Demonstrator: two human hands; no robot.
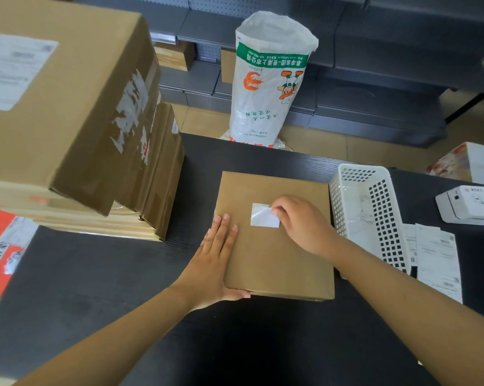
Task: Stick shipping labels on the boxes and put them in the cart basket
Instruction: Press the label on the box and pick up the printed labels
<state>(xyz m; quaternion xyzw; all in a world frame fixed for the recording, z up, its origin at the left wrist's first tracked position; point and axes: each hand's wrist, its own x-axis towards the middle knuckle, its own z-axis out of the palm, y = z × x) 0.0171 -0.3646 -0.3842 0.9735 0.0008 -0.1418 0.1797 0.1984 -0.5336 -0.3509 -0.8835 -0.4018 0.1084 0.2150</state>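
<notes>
A flat brown cardboard box [277, 252] lies on the black table [96, 274] in front of me. A small white label [263, 217] sits on the box's top face, its upper right corner lifted. My right hand [302, 221] pinches that corner between curled fingers and thumb. My left hand [215, 263] lies flat on the box's left edge with straight fingers, thumb along the near side. More printed shipping labels [435, 257] lie on the table to the right.
A white perforated plastic basket [374, 213] stands right of the box. A white label printer [469, 204] sits at the far right. Stacked cardboard boxes [68, 112] fill the left. A tall white printed sack [268, 79] stands on the floor behind the table, before grey shelves.
</notes>
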